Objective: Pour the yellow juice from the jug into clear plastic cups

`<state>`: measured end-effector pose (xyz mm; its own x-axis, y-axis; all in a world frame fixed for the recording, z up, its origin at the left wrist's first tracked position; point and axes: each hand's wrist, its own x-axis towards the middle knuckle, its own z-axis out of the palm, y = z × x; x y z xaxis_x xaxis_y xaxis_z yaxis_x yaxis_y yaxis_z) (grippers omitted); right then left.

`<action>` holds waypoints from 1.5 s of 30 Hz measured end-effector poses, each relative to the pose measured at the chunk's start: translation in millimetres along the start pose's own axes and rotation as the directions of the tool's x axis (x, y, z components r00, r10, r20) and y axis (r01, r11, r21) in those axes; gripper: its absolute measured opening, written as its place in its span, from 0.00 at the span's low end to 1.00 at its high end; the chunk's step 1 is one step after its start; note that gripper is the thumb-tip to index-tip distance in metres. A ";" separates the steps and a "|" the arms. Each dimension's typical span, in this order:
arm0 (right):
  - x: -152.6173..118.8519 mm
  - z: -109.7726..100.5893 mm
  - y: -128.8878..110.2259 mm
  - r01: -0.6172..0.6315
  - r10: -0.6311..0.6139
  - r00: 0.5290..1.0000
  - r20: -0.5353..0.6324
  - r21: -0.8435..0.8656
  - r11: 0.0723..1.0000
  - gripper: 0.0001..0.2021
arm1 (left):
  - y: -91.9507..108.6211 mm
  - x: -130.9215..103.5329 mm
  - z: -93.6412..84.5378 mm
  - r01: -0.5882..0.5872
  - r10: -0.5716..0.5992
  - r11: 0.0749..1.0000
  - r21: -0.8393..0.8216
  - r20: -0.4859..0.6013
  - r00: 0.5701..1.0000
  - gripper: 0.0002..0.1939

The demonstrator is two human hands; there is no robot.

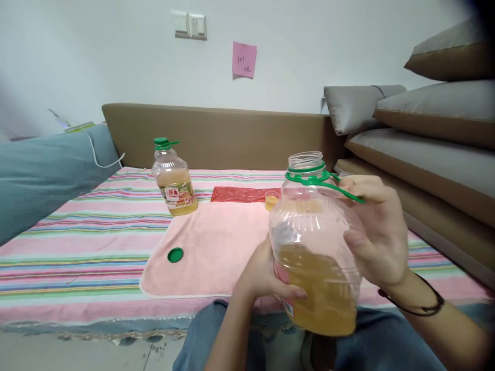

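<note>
A large clear plastic bottle (313, 221), uncapped and partly filled with yellowish liquid, is held up in front of me, slightly tilted. My left hand (266, 278) wraps round its lower left side, the thumb across the front. On the right, my right hand (381, 226) has curled fingers at the green carry handle (328, 181) on the neck, with the thumb lower by the bottle's side. A green bottle cap (175, 255) lies on the pink cloth (201, 242). Behind the bottle stands a small clear cup (272, 200) with yellow liquid.
A second, capped bottle (176, 185) with a label stands at the back left of the striped bedspread (96, 242). Red plastic (240, 194) lies behind the cloth. Stacked cushions (436, 149) rise on the right; a blue cushion (54, 170) leans at the left.
</note>
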<state>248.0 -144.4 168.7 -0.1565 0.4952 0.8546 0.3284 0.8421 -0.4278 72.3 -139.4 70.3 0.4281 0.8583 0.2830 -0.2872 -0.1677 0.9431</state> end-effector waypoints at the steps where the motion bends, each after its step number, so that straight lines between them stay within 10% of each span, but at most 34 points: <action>1: 2.1 8.0 3.8 0.032 -0.031 0.999 -0.012 0.024 0.999 0.15 | 3.7 -1.5 -9.8 -0.040 0.039 0.997 0.070 0.016 0.999 0.46; 16: 28.5 141.5 94.0 0.117 -0.152 0.969 0.192 0.185 0.976 0.27 | 17.2 -43.1 -97.9 0.078 0.270 0.781 0.620 -0.447 0.853 0.49; 28: 54.4 219.0 131.2 0.224 -0.270 0.955 0.126 0.297 0.928 0.22 | 9.5 -32.6 -124.7 0.391 0.380 0.675 0.626 -0.749 0.543 0.45; 36: 56.9 231.3 119.8 0.112 -0.143 0.981 0.131 0.221 0.969 0.19 | -5.8 -14.1 -126.1 0.589 0.477 0.621 0.517 -0.845 0.239 0.49; 41: 51.7 207.3 114.9 -0.002 -0.036 0.969 0.245 0.153 0.988 0.24 | -7.1 -8.8 -126.1 0.625 0.492 0.617 0.478 -0.855 0.167 0.50; 45: 39.1 143.5 112.3 -0.033 0.015 0.960 0.279 0.060 0.998 0.26 | -3.4 -5.5 -124.8 0.657 0.475 0.600 0.456 -0.864 0.166 0.52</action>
<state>145.0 0.2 111.8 -0.4052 0.5479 0.7319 0.2770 0.8365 -0.4728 -36.0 -83.0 43.7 -0.8059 0.4817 0.3442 0.5000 0.2425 0.8314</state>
